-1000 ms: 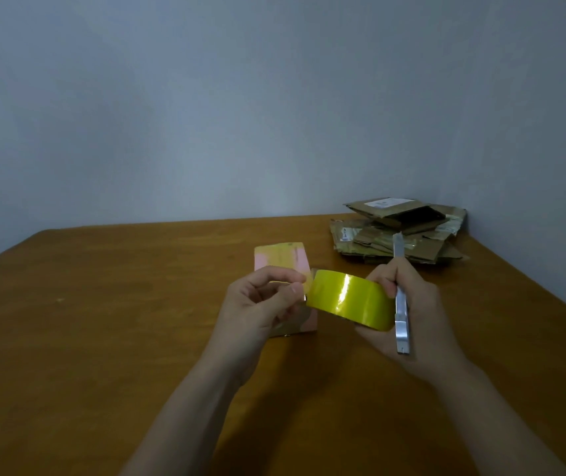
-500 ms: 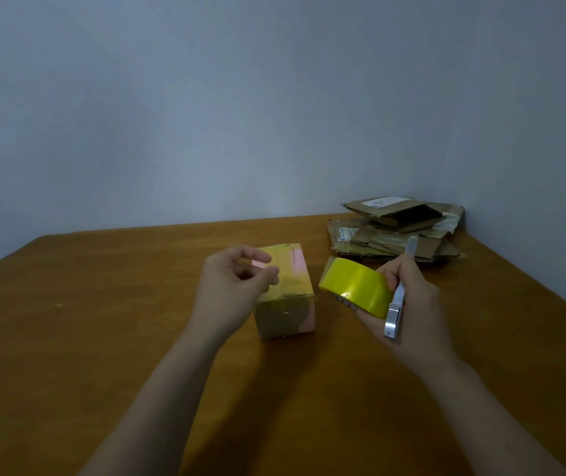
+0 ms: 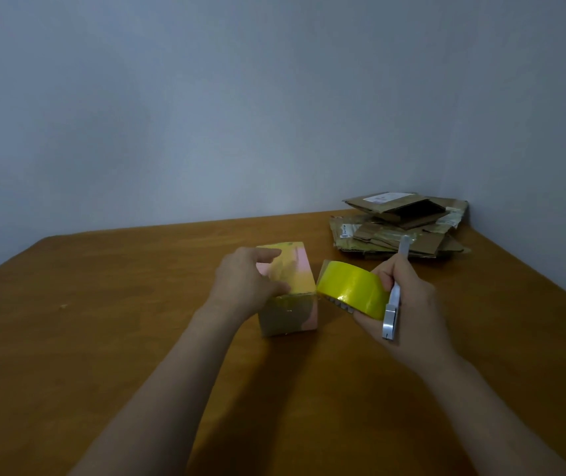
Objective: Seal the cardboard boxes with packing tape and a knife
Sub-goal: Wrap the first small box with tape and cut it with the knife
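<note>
The brown wooden table (image 3: 102,321) fills the scene under a grey wall. A little left of the middle, the left hand (image 3: 243,283) rests on the small box (image 3: 295,310), fingers lightly bent and laid over its top (they hide the top's left part). The box stands on the table. It is brown cardboard with pink patches and has yellow tape across the top. Just right of it, the right hand (image 3: 412,314) grips a shiny yellow roll of tape (image 3: 350,290) together with a silver knife (image 3: 392,305), whose far end points away from the person. In the far right corner lies a pile of flattened cardboard (image 3: 398,225).
</note>
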